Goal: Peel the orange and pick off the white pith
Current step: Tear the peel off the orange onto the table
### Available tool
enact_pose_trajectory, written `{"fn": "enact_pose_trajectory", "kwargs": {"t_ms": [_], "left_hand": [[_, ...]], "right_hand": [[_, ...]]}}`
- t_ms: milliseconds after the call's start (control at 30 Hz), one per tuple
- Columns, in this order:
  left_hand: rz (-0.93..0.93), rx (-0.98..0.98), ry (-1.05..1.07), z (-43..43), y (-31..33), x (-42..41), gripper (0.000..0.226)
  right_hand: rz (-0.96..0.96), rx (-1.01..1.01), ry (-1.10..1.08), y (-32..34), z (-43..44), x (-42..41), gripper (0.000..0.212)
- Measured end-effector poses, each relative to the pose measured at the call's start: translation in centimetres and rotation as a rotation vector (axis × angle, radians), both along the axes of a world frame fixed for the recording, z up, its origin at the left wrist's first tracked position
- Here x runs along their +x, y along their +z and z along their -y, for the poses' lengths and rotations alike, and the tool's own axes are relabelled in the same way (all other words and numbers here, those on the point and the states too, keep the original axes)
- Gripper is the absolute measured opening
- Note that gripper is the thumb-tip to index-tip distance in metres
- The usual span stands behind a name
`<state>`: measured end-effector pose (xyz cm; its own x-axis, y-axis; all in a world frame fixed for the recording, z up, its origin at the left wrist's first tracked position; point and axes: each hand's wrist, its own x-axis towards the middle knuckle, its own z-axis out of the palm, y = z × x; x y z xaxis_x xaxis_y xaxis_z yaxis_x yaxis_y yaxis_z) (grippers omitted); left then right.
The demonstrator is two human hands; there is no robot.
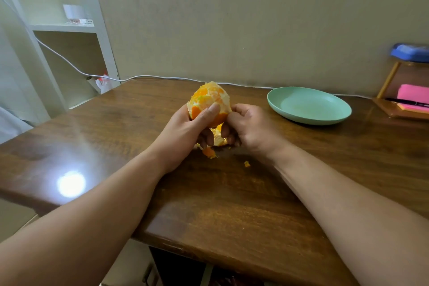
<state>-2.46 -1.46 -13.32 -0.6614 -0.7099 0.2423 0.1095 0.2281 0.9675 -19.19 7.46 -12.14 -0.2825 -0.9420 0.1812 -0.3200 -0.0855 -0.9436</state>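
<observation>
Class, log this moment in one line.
stage: peeling | left hand: grips orange | right hand: pinches peel | scrap: on table

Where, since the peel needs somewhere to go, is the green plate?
In the head view, the green plate sits on the table, to the right of the right hand and apart from it.

Orange (210, 100) over the table (232, 193); plate (308, 105) at its three o'clock, peel scraps (209, 153) at six, seemingly a cable (162, 78) at twelve.
</observation>
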Motion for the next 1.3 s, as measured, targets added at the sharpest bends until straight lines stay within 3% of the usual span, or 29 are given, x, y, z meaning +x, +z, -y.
{"fn": "enact_pose_trajectory", "kwargs": {"t_ms": [100, 267, 333, 467, 567, 700, 767, 967, 1100, 1300], "left_hand": [[-0.016, 0.041, -0.008, 0.2, 0.1, 0.0, 0.064], [-0.138, 0.350, -0.102, 0.7, 0.7, 0.1, 0.070], [-0.123, 0.368, -0.123, 0.7, 0.8, 0.1, 0.070], [-0.102, 0.371, -0.116, 0.9, 0.7, 0.2, 0.069], [-0.114, 0.377, -0.089, 1.1, 0.6, 0.4, 0.071], [-0.100, 0.363, -0.080, 1.2, 0.6, 0.2, 0.068], [-0.091, 0.355, -0.087, 1.3, 0.5, 0.2, 0.069], [-0.111, 0.326, -0.139, 1.9, 0.3, 0.3, 0.111], [-0.083, 0.283, -0.129, 1.7, 0.3, 0.3, 0.093], [-0.031, 0.208, -0.099, 1.1, 0.1, 0.0, 0.074]], "right_hand": [[-0.034, -0.017, 0.011, 0.2, -0.2, -0.2, 0.021], [-0.028, -0.002, 0.075, 0.4, -0.3, -1.2, 0.022], [-0.020, -0.004, 0.095, 0.3, -0.3, -1.3, 0.021], [-0.215, -0.001, 0.020, -0.3, 0.0, -1.1, 0.018], [-0.255, -0.024, -0.032, -0.3, 0.0, -0.9, 0.020], [-0.172, -0.036, -0.038, 0.2, -0.4, -0.4, 0.046], [-0.115, -0.012, -0.012, 0.2, -0.5, -0.4, 0.048], [-0.044, -0.031, 0.047, 0.2, -0.5, -0.3, 0.031], [-0.001, 0.026, 0.062, 0.0, -0.4, -0.1, 0.032], [-0.051, -0.062, -0.011, -0.3, 0.0, 0.1, 0.017]]}}
